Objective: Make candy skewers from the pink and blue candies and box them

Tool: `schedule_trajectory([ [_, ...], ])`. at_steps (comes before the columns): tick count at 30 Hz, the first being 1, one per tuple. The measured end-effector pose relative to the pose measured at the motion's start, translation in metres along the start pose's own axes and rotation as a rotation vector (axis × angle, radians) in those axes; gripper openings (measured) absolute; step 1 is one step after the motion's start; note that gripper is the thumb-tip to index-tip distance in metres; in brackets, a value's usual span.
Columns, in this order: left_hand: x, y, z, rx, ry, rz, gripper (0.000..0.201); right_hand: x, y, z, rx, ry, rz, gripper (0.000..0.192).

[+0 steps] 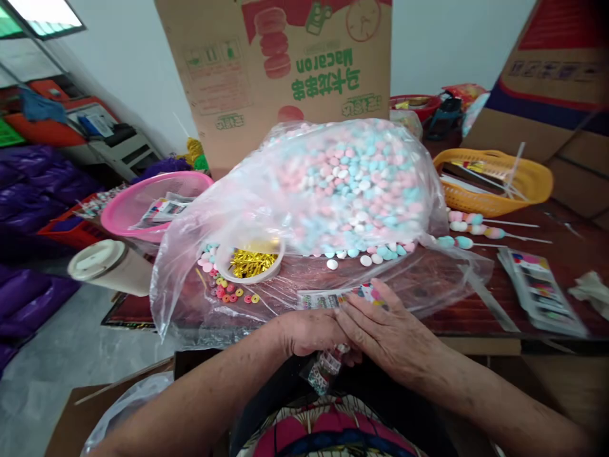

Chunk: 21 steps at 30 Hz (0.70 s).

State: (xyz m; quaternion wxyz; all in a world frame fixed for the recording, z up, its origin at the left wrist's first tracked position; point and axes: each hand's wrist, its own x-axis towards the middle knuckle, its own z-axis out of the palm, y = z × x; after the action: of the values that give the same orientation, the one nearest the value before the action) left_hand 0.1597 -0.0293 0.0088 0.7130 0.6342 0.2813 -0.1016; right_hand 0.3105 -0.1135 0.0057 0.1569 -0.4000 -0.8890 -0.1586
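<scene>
At the table's front edge my two hands meet over a printed clear plastic packet (323, 298). My left hand (314, 333) is closed around it, and colourful candy (320, 374) shows in the clear part below the fingers. Across the left fingers lies my right hand (385, 327), its fingers pressed together on the packet; part of its grip is hidden. Just beyond is a large clear bag (356, 184) of pink, blue and white candies, with loose ones along its front. To its left a white bowl (280, 260) holds gold twist ties (252, 261), near several small ring candies (228, 292).
On the right lie candy skewers (469, 225), a stack of printed packets (542, 289) and a yellow basket (533, 174). A pink basket (111, 212) and a lidded cup (114, 270) stand left. Behind the bag rises a cardboard box (214, 82).
</scene>
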Motion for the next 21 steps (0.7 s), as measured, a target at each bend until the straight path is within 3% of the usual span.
schedule_trajectory([
  [2, -0.001, 0.0, 0.0, 0.056, -0.146, -0.084, 0.02, -0.002, -0.005, 0.008, 0.04, -0.054, -0.02, 0.029],
  [4, -0.007, 0.001, 0.001, 0.318, -0.137, -0.103, 0.018, -0.003, -0.01, 0.016, 0.155, -0.088, 0.017, 0.024],
  [6, -0.017, -0.002, 0.003, 0.677, 0.002, -0.076, 0.01, -0.001, -0.017, 0.024, 0.435, -0.151, 0.172, 0.021],
  [8, -0.031, -0.008, 0.005, 1.022, 0.212, 0.047, 0.002, 0.005, -0.025, 0.031, 0.909, -0.286, 0.474, 0.022],
  [10, -0.046, -0.018, 0.004, 1.306, 0.431, 0.288, 0.009, 0.012, -0.037, 0.037, 1.468, -0.428, 0.813, 0.026],
  [12, -0.062, -0.031, -0.002, 1.42, 0.606, 0.545, 0.016, 0.02, -0.048, 0.043, 1.872, -0.475, 0.992, 0.03],
  [14, -0.077, -0.047, -0.01, 1.341, 0.716, 0.702, 0.021, 0.03, -0.053, 0.045, 2.023, -0.483, 0.982, 0.034],
  [16, -0.091, -0.065, -0.017, 1.112, 0.807, 0.743, 0.022, 0.047, -0.045, 0.041, 1.946, -0.52, 0.88, 0.039],
  [19, -0.105, -0.09, -0.021, 0.524, 1.027, 0.579, 0.024, 0.094, -0.015, 0.032, 1.536, -0.477, 0.741, 0.042],
  [21, -0.109, -0.103, -0.022, 0.022, 1.178, 0.371, 0.026, 0.136, 0.006, 0.034, 1.146, -0.295, 0.654, 0.034],
])
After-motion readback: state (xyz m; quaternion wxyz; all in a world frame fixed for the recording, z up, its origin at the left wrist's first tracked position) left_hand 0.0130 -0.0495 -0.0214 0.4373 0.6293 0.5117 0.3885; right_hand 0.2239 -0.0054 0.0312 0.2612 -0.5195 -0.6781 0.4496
